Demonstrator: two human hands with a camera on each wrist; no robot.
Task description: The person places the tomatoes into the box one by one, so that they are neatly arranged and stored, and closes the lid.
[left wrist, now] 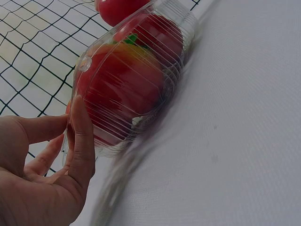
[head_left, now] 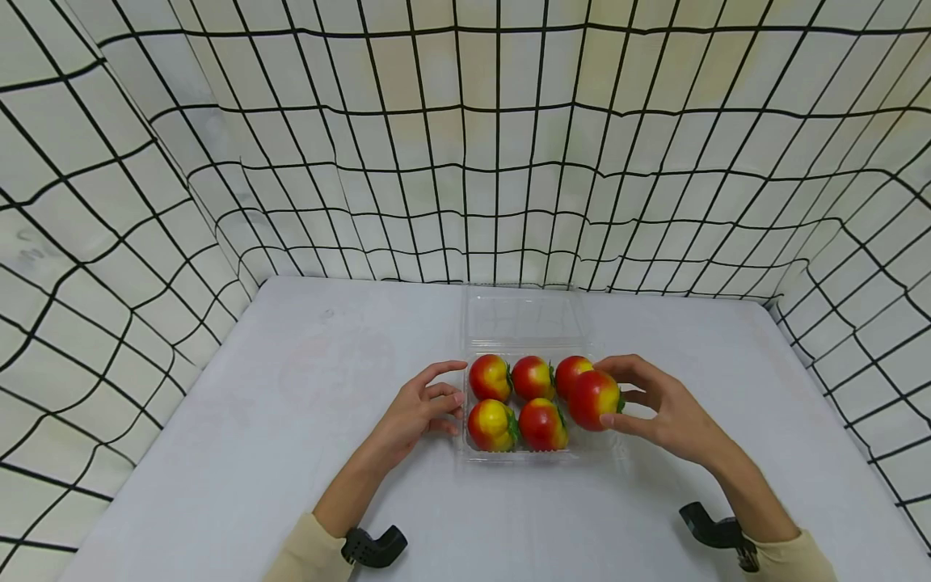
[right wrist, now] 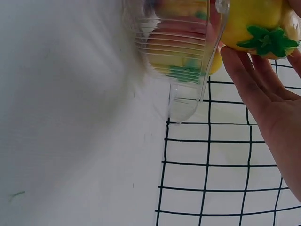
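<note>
A clear plastic clamshell box lies with its lid folded back. Several red-and-yellow tomatoes with green leafy tops sit in it in two rows. My left hand is at the box's left side; in the left wrist view its thumb and fingers pinch the rim. Between thumb and fingers, my right hand holds another tomato over the front right of the box, partly covering the back right one. In the right wrist view the held tomato's green top faces the palm.
The box's transparent lid lies flat toward the back of the white table. Black netting before pale walls surrounds the back and both sides. A black wrist camera sits at each sleeve.
</note>
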